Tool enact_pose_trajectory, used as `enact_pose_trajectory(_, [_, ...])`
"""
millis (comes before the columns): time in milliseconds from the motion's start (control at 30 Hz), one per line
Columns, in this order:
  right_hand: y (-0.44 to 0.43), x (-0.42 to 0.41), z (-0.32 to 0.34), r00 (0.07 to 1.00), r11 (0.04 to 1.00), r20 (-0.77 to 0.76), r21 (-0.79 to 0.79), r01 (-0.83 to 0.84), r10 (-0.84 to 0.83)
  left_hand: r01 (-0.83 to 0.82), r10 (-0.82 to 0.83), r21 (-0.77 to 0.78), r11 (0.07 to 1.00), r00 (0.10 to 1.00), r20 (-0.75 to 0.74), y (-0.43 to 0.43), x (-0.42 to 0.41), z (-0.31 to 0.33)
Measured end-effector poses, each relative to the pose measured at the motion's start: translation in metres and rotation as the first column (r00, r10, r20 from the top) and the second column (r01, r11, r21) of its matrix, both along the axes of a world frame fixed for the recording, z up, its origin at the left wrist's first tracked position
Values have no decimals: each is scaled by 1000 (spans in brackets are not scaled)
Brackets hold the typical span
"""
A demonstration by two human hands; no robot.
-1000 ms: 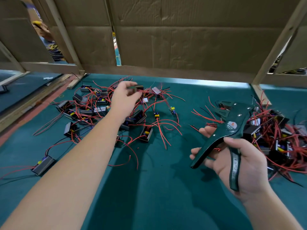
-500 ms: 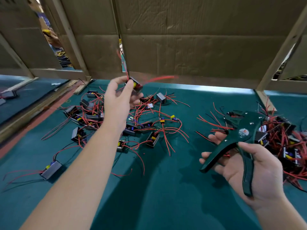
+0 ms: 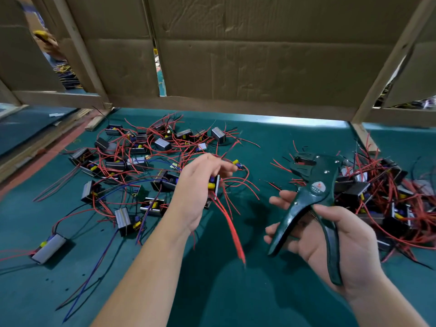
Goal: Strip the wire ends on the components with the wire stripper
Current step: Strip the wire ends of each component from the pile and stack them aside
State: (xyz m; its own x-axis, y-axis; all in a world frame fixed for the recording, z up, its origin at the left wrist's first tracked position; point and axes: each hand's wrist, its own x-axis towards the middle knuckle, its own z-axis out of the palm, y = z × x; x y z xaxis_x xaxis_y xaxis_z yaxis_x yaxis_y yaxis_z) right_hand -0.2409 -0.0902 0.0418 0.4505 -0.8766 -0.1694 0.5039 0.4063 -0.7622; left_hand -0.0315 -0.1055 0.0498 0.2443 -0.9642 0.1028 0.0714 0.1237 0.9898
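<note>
- Centre of the frame, above the green bench [image 3: 236,303], the left hand [image 3: 198,192] was closed around one small component [image 3: 213,185], its yellow and blue parts peeping out past the fingers.
- Red wires [image 3: 232,230] trailed down from that component, blurred, their tips hanging free over the bench and nowhere near the tool.
- Lower right, the right hand [image 3: 339,246] gripped the wire stripper [image 3: 313,199] by its two dark green handles, which stood spread apart, head pointing up and away toward the far cardboard wall [image 3: 259,55].
- Nothing that I could see sat in the stripper's mouth, so by my reading the strip on this piece had not started.
- Left of centre lay a loose pile of components [image 3: 141,161] tangled in red leads; a second heap [image 3: 389,197] crowded the right edge just behind the tool.
- Judgement on handling: the component looked light and rigid, fine to pinch by its body, while the thin wires looked limp and springy and likely to flop.
- Best hold, I'd say, was on a wire close to its end, steadying the tip so it feeds straight into the stripper's mouth.
</note>
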Motion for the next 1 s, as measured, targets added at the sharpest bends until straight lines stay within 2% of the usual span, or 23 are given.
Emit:
enact_pose_trajectory(133, [2,0,4,992,993,70,-60,-98,102,92,-71,-132,987,986,154,12,0,-5])
enact_pose_trajectory(300, [6,0,9,972,978,157,-137,-156,177,248,-224,-72,966,944,243,22,-5,-7])
enact_pose_trajectory(433, [8,2,11,955,974,218,-144,-173,202,313,-299,-22,949,921,248,27,-12,-6])
enact_pose_trajectory(533, [9,3,12,936,968,263,-152,-201,236,319,-305,9,948,895,325,27,-14,-9])
enact_pose_trajectory(633, [10,3,14,936,970,266,-145,-196,229,339,-334,44,940,881,337,27,-15,-10])
enact_pose_trajectory(767, [9,2,11,968,983,206,-145,-115,144,372,-359,38,928,860,363,28,-16,-12])
enact_pose_trajectory(1000, [9,5,11,982,986,151,-139,-95,116,260,-235,-53,964,929,284,27,-18,-12])
